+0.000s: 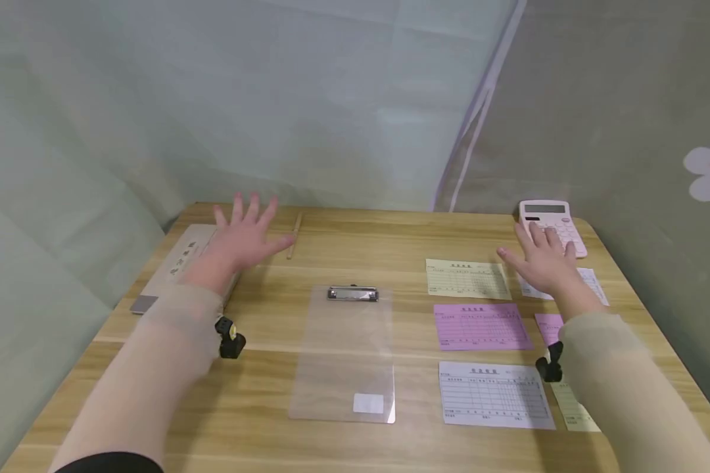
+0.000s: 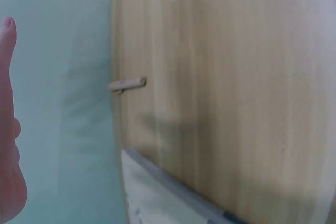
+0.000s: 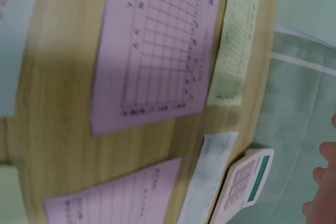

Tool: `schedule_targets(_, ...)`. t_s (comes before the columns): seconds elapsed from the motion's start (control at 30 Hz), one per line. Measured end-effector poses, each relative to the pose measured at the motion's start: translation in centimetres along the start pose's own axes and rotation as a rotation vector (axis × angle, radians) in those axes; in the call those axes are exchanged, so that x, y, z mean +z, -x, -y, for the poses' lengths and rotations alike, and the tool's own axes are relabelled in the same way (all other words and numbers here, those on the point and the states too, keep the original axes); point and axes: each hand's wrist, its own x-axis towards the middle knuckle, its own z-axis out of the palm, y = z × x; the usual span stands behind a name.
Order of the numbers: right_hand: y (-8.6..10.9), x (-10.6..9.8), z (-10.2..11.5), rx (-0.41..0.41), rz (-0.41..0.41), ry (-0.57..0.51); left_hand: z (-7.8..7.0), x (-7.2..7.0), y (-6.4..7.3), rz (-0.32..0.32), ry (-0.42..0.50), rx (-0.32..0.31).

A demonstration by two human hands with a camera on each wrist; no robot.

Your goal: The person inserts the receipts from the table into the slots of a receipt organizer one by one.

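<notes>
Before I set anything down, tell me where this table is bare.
A wide bare strip runs along the far edge of the table, between the pen and the calculator, beyond the clipboard. More bare wood lies between the book and the clipboard. The right side is crowded with paper slips.

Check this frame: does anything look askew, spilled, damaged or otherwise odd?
Nothing stands out. The clipboard lies flat, paper slips are spread out to its right, and the calculator sits near the far right corner. I see no spill or damage, though the right arm partly hides some slips.
</notes>
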Motion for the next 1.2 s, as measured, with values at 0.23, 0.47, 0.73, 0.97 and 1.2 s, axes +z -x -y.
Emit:
schedule_targets(0.23,-0.1,1.3,0.3,-0.051,0.027,-0.082,-1.4,2.1,-0.2,-0.039,0.063,0.040)
schedule_targets(0.47,0.1,2.7,-0.1,-0.064,0.011,-0.267,-2.9,5.2,0.4,-0.105,0.215,0.104)
schedule_targets(0.73,0.7,4.4,-1.0,-0.029,0.007,-0.398,-5.2,9.1,0.7,-0.125,0.486,0.178)
schedule_targets(0.97,0.7,5.1,-1.5,0.036,0.030,-0.398,-7.9,10.8,1.0,-0.085,0.669,0.170)
schedule_targets(1.2,1.0,5.4,-1.7,0.073,0.037,-0.357,-9.5,11.4,0.9,-0.062,0.690,0.173)
